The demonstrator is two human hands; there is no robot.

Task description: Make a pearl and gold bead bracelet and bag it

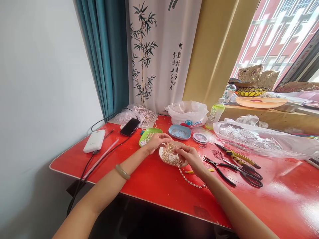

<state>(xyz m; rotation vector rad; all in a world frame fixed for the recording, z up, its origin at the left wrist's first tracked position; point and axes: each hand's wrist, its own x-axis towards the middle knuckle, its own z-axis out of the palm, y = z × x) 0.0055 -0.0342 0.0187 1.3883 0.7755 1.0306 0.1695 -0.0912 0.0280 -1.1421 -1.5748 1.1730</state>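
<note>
Both my hands work close together over a white plate [161,158] of small gold beads [178,161]. My left hand [157,142] has thumb and fingers pinched above the plate's far left side; whatever is in them is too small to make out. With fingertips pressed together, my right hand [188,154] is at the plate's right side, and its contents are also unclear. A string of pearly beads [190,183] runs from the near rim, below my right fingers, and curves across the table to my right forearm. Its link to either hand cannot be seen.
On the red table [149,184] stand a green tray [141,142] and a blue tray [179,127] behind the plate. Pliers [220,172], scissors [249,174] and yellow-handled pliers [239,157] lie right. A phone [130,127] and power bank [94,141] lie left; a bottle [215,114] stands behind.
</note>
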